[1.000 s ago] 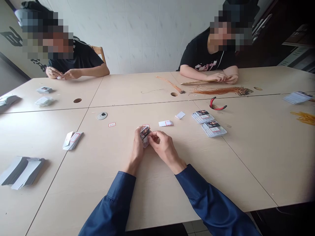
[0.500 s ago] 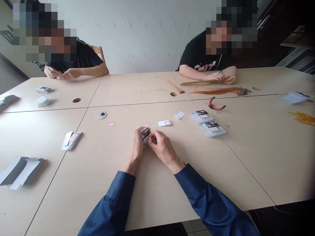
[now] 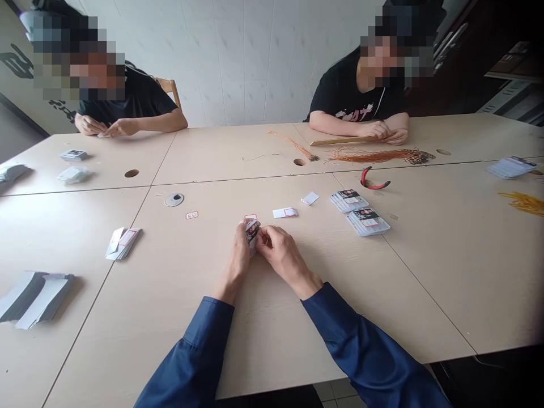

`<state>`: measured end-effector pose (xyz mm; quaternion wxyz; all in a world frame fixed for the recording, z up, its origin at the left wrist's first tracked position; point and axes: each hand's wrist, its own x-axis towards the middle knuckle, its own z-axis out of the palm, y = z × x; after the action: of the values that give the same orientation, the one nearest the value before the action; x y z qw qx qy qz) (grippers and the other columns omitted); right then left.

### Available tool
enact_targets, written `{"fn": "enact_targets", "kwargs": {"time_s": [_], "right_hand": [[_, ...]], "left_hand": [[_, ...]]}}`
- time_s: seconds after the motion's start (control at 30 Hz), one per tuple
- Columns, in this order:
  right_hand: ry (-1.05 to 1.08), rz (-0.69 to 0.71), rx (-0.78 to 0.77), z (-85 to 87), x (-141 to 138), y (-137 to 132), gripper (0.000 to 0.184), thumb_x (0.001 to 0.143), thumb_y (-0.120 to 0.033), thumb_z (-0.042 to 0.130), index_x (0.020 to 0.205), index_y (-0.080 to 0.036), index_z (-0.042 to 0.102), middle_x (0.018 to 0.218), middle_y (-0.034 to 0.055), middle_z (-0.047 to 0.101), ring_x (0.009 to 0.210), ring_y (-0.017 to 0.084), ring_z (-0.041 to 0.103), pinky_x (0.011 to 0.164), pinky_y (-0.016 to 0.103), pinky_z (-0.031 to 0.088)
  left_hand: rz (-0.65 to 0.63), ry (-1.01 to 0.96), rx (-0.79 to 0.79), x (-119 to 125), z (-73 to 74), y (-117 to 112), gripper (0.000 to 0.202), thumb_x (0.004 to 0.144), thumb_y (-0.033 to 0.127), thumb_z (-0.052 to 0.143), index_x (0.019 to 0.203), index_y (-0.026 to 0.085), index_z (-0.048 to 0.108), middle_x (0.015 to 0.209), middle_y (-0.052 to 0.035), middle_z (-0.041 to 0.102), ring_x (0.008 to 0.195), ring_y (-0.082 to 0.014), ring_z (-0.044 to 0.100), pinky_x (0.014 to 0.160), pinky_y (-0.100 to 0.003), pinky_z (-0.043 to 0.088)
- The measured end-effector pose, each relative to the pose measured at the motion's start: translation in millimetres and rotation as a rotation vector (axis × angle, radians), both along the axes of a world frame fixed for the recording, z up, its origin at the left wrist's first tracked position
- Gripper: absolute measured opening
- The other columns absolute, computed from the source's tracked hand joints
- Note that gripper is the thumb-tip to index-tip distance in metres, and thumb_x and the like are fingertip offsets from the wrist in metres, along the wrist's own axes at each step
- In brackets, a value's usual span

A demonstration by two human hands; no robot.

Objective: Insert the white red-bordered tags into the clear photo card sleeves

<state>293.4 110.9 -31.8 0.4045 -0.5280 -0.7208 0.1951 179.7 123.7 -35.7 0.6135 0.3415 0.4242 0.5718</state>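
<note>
My left hand (image 3: 240, 247) is closed around a small clear packet with a black printed label (image 3: 252, 231), held just above the table. The fingers of my right hand (image 3: 276, 246) are pinched together at the packet's right edge; what lies between them is hidden. A red-framed sticker (image 3: 251, 217) shows just beyond the packet. Past my right hand lie a folded white card with a red-framed sticker (image 3: 285, 213) and a smaller white card (image 3: 310, 198). Two piles of similar labelled packets (image 3: 368, 221) lie to the right.
Left are white cards (image 3: 122, 243), grey-white strips (image 3: 36, 297), a loose sticker (image 3: 192, 215) and a round cable cover (image 3: 174, 199). Red-handled pliers (image 3: 374, 180), orange cords (image 3: 378, 156) and yellow strips (image 3: 522, 202) lie right. Two people (image 3: 148, 99) work across the table (image 3: 263, 328).
My left hand has turned the packet slightly and shifted a little to the right, so its label shows at a steeper tilt. My right hand stays nearly still.
</note>
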Motion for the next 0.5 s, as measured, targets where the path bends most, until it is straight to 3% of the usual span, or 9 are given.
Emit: {"fn": "enact_targets", "kwargs": {"time_s": [0.3,0.5], "right_hand": [[0.073,-0.022,0.031,-4.7,-0.5,0.2,0.009,0.087,-0.016,0.057,0.08,-0.022,0.055,0.081,0.0042,0.067,0.075,0.02,0.062,0.068,0.031,0.05],[0.028,0.004,-0.01,0.9,1.6,0.1,0.016,0.09,-0.018,0.054,0.074,-0.022,0.053,0.075,0.0034,0.065,0.071,0.019,0.06,0.065,0.029,0.047]], "left_hand": [[0.018,-0.044,-0.121,0.6,3.6,2.1,0.033,0.088,0.049,0.05,0.092,0.021,0.067,0.089,-0.0028,0.066,0.078,-0.015,0.06,0.06,-0.021,0.044],[0.003,0.002,-0.044,-1.6,-0.8,-0.9,0.027,0.089,0.047,0.055,0.089,0.023,0.067,0.091,-0.003,0.065,0.082,-0.0154,0.059,0.066,-0.022,0.046]]}}
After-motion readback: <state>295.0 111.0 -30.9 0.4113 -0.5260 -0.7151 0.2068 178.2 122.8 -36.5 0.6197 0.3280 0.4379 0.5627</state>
